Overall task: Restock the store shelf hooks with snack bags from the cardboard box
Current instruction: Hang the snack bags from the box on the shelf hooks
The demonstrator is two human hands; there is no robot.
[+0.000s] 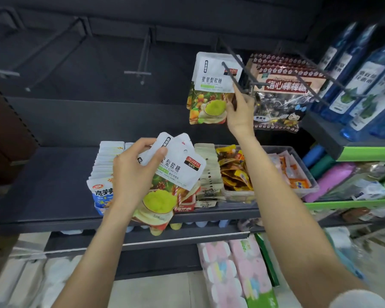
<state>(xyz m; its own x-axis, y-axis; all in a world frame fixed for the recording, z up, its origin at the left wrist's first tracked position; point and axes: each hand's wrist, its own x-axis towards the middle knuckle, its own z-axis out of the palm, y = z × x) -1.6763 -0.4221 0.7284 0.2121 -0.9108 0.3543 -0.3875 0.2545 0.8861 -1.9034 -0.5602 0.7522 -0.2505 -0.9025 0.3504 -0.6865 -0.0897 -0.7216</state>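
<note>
My left hand (135, 172) grips a fanned bunch of white gummy snack bags (176, 174) with fruit pictures, held above the dark shelf. My right hand (239, 112) is raised to a metal shelf hook (231, 73). It pinches the lower right edge of the same kind of snack bags (211, 87) that hang threaded on that hook. Its index finger points up along the bags' edge. The cardboard box is not in view.
To the right, bags of dark lollipop candy (282, 94) hang on a neighbouring hook. Empty hooks (142, 63) stick out to the left. The dark shelf (53, 178) carries rows of small packets (105, 165) and a clear bin (298, 172) of snacks. Blue bottles (360, 81) stand far right.
</note>
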